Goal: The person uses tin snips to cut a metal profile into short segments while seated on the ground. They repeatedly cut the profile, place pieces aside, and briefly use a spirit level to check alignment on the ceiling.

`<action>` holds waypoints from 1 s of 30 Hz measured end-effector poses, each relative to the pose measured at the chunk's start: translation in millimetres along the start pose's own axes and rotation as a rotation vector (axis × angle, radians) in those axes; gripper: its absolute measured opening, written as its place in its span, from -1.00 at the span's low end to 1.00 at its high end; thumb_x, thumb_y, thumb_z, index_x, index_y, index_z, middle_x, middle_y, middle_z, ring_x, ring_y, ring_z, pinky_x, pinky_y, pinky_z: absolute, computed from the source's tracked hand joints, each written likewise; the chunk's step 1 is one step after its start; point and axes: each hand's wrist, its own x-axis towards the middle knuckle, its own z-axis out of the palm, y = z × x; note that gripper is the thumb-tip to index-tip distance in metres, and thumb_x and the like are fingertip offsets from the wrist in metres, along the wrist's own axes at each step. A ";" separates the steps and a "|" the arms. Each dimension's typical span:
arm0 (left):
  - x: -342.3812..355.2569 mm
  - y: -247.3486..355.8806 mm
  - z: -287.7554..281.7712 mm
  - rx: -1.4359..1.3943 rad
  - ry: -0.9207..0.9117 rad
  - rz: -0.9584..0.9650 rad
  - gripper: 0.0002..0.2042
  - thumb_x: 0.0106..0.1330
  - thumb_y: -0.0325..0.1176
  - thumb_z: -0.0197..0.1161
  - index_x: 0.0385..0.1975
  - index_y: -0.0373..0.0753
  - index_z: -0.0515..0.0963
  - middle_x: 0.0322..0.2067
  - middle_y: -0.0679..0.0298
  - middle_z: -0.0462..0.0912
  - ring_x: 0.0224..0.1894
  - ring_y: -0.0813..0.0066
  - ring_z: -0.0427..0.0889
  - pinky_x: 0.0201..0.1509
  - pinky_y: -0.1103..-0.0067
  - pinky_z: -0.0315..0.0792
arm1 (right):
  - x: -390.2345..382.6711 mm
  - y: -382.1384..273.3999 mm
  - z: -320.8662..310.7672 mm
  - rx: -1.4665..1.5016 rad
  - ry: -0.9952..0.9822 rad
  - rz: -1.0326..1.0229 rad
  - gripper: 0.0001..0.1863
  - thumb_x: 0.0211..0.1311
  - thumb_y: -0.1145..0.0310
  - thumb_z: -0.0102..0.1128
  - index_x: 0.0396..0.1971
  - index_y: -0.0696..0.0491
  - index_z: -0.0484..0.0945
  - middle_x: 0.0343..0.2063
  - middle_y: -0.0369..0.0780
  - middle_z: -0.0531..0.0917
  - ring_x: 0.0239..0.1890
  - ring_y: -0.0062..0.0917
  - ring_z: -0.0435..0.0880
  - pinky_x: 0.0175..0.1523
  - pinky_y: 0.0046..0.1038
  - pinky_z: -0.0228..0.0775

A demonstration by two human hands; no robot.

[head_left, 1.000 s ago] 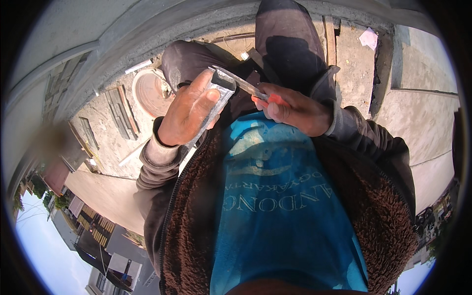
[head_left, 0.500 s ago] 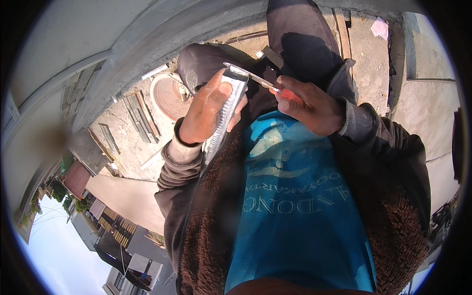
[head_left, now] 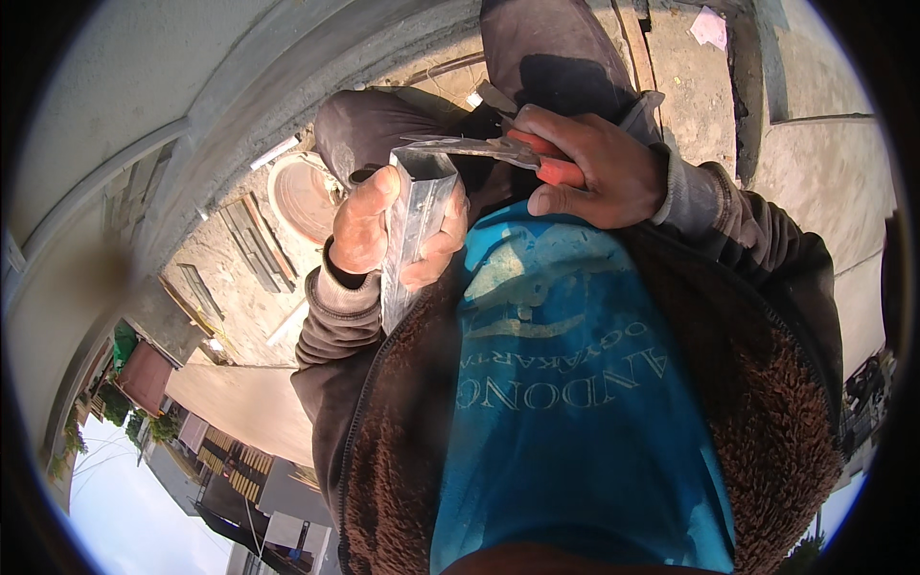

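My left hand (head_left: 360, 230) is closed around a silvery, ribbed sheet-metal profile (head_left: 408, 225). Its hollow end points up and away from me, while its lower part runs toward my jacket. The thumb presses one side and the fingers wrap round the other. My right hand (head_left: 613, 168) grips tin snips (head_left: 474, 147) by their red handles, which stand apart. The snips' metal blades reach left across the far rim of the profile's end; whether they bite into the metal I cannot make out.
Beyond my left knee a round, dusty basin (head_left: 297, 196) stands on the concrete floor. Several narrow strips (head_left: 257, 240) lie near it. A pale scrap of paper (head_left: 709, 27) is at the far right. A low wall (head_left: 220, 105) curves along the left.
The profile has turned, so its hollow end now shows more. The snips' handles have spread apart, and the blades have shifted left over the end. The whole view has moved slightly.
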 end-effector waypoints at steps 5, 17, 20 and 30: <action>0.6 -4.2 -6.6 -0.160 -0.089 -0.051 -0.31 0.47 0.27 -0.03 -0.11 -0.47 0.39 -0.54 0.08 0.49 -0.75 0.43 0.49 -0.74 0.56 0.40 | -0.8 1.1 -2.6 -0.020 -0.038 0.019 -0.40 0.27 -0.09 0.33 -0.05 0.14 0.39 -0.51 -0.02 0.61 -0.43 -0.01 0.68 -0.30 -0.17 0.49; 0.2 -15.0 -10.7 -0.203 -0.116 -0.151 -0.31 0.45 0.27 0.03 -0.11 -0.47 0.40 -0.53 0.11 0.46 -0.72 0.48 0.44 -0.72 0.58 0.36 | -2.2 7.4 0.1 0.001 -0.006 -0.064 -0.38 0.19 -0.09 0.38 -0.08 0.15 0.41 -0.49 0.02 0.60 -0.40 0.05 0.65 -0.27 -0.11 0.47; -0.3 -17.8 -12.4 -0.237 -0.123 -0.149 -0.30 0.43 0.27 0.05 -0.10 -0.47 0.40 -0.53 0.11 0.47 -0.71 0.47 0.44 -0.72 0.59 0.35 | -3.9 7.0 -2.0 0.035 -0.043 -0.034 -0.39 0.20 -0.09 0.38 -0.09 0.15 0.41 -0.50 0.01 0.59 -0.42 0.05 0.65 -0.29 -0.12 0.47; 0.0 -12.0 -15.3 -0.254 -0.208 -0.229 -0.27 0.40 0.30 0.07 -0.04 -0.46 0.38 -0.49 0.10 0.46 -0.67 0.42 0.46 -0.68 0.56 0.35 | -4.3 9.6 -2.9 -0.029 -0.032 -0.079 -0.39 0.21 -0.10 0.37 -0.10 0.14 0.39 -0.49 -0.03 0.57 -0.43 0.00 0.65 -0.32 -0.15 0.45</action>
